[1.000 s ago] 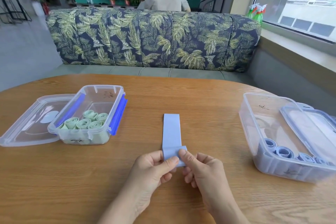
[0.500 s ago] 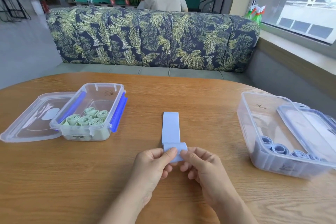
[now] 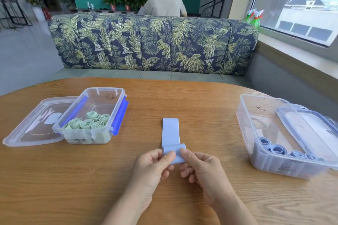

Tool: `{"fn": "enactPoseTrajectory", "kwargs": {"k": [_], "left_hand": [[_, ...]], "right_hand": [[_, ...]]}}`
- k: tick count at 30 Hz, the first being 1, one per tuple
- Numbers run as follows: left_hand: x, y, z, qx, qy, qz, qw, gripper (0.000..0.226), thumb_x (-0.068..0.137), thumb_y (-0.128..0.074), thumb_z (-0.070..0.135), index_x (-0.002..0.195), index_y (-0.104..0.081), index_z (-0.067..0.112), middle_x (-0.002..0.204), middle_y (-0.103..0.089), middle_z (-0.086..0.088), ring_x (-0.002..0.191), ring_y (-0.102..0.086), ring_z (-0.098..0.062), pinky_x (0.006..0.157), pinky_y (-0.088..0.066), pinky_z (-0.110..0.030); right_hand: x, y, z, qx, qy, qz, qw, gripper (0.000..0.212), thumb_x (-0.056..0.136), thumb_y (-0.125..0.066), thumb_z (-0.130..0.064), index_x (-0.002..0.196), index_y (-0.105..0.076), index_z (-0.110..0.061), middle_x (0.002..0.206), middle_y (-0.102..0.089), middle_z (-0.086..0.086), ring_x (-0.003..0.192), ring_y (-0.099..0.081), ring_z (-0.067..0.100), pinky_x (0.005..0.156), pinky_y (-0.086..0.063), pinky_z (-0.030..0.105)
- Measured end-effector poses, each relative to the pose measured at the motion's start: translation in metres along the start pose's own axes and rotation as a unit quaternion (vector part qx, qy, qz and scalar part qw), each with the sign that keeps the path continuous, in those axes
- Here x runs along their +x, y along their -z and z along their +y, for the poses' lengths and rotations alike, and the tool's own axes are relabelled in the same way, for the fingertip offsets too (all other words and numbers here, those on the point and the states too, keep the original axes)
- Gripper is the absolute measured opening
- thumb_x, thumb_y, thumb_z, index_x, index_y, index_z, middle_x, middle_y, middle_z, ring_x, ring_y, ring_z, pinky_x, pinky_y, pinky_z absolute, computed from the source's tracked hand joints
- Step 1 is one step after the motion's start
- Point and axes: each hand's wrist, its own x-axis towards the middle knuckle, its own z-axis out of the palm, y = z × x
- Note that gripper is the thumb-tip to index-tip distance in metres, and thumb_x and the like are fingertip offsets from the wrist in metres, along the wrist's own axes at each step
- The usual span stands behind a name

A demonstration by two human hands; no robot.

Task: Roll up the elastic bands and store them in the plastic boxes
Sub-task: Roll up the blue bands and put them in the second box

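A pale blue elastic band (image 3: 170, 131) lies flat on the wooden table (image 3: 201, 111), its near end rolled into a small coil. My left hand (image 3: 151, 168) and my right hand (image 3: 203, 168) pinch that coil between thumbs and fingertips. To the left stands an open plastic box (image 3: 108, 95) with blue clips, holding several rolled green bands (image 3: 87, 122). On the right is a second open plastic box (image 3: 256, 107) with several rolled blue bands (image 3: 278, 150) along its near wall.
The left box's clear lid (image 3: 34, 124) lies beside it on the table. The right box's lid (image 3: 311, 129) leans on its far side. A leaf-patterned sofa (image 3: 153, 44) runs behind the table, a person sits beyond it, and spray bottles (image 3: 254, 17) stand on the sill.
The rolled coil has grown thicker and the flat length of the blue band has shortened as both hands rolled it away from me.
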Motion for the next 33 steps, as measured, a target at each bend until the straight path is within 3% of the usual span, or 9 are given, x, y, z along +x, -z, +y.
{"fn": "enactPoseTrajectory", "kwargs": {"k": [6,12,15,18,22,24,28,33], "left_hand": [[0.002,0.0,-0.001,0.012,-0.004,0.028,1.0,0.018,0.082,-0.073,0.02,0.066,-0.074,0.012,0.063,-0.062,-0.003,0.055,-0.053,-0.008,0.055,-0.044,-0.021],[0.001,-0.004,0.001,0.036,-0.001,0.054,0.998,0.024,0.081,-0.075,0.027,0.069,-0.073,0.007,0.062,-0.067,-0.003,0.05,-0.051,-0.006,0.053,-0.042,-0.02],[0.0,-0.005,0.001,0.048,-0.002,0.055,0.997,0.028,0.081,-0.074,0.032,0.065,-0.072,0.009,0.06,-0.066,-0.002,0.048,-0.051,-0.005,0.052,-0.041,-0.019],[0.0,-0.005,0.0,0.049,0.002,0.044,0.998,0.029,0.083,-0.072,0.035,0.063,-0.072,0.014,0.062,-0.065,-0.001,0.052,-0.053,-0.006,0.056,-0.043,-0.021],[-0.004,0.0,0.003,-0.014,0.023,-0.046,0.999,0.01,0.071,-0.078,0.026,0.078,-0.075,0.019,0.086,-0.073,-0.002,0.073,-0.06,-0.005,0.064,-0.042,-0.021],[-0.006,0.005,0.003,-0.022,0.02,-0.077,0.997,0.03,0.066,-0.071,0.024,0.095,-0.073,0.016,0.098,-0.074,-0.005,0.08,-0.059,-0.006,0.066,-0.041,-0.02],[-0.006,0.009,0.001,-0.021,0.003,-0.097,0.995,0.043,0.067,-0.07,0.018,0.109,-0.067,0.011,0.099,-0.073,-0.003,0.079,-0.058,-0.006,0.066,-0.04,-0.02],[-0.005,0.01,0.004,-0.037,0.031,-0.109,0.993,0.042,0.071,-0.073,0.023,0.111,-0.069,0.012,0.097,-0.072,-0.002,0.077,-0.058,-0.006,0.062,-0.036,-0.022]], "right_hand": [[0.0,0.005,-0.002,0.053,-0.028,-0.02,0.998,0.043,0.097,-0.052,-0.036,0.09,-0.075,-0.001,0.083,-0.074,0.018,0.062,-0.064,0.017,0.05,-0.047,0.021],[-0.002,0.011,0.004,0.069,0.016,-0.076,0.995,0.029,0.088,-0.062,-0.023,0.097,-0.074,0.002,0.094,-0.072,0.023,0.064,-0.061,0.014,0.051,-0.045,0.019],[-0.002,0.011,0.007,0.032,0.048,-0.07,0.996,0.022,0.083,-0.073,-0.021,0.092,-0.075,-0.001,0.089,-0.072,0.022,0.065,-0.061,0.013,0.052,-0.044,0.019],[-0.003,0.01,0.007,0.031,0.051,-0.059,0.996,0.017,0.089,-0.064,-0.015,0.087,-0.074,-0.002,0.078,-0.071,0.014,0.063,-0.06,0.013,0.051,-0.043,0.019],[-0.006,0.009,0.005,0.027,0.045,-0.058,0.997,0.016,0.091,-0.062,-0.014,0.083,-0.072,-0.004,0.07,-0.068,0.007,0.058,-0.059,0.011,0.049,-0.042,0.018],[-0.007,0.008,0.004,0.022,0.042,-0.058,0.997,0.017,0.091,-0.063,-0.015,0.081,-0.071,-0.005,0.068,-0.067,0.007,0.055,-0.058,0.01,0.048,-0.041,0.017],[-0.007,0.007,0.003,0.009,0.044,-0.06,0.997,0.02,0.092,-0.062,-0.015,0.076,-0.069,-0.005,0.067,-0.066,0.007,0.051,-0.055,0.01,0.046,-0.038,0.018],[-0.009,0.007,0.004,-0.032,0.06,-0.07,0.995,0.023,0.093,-0.061,-0.016,0.076,-0.067,-0.003,0.058,-0.063,0.003,0.047,-0.051,0.007,0.045,-0.037,0.017]]}}
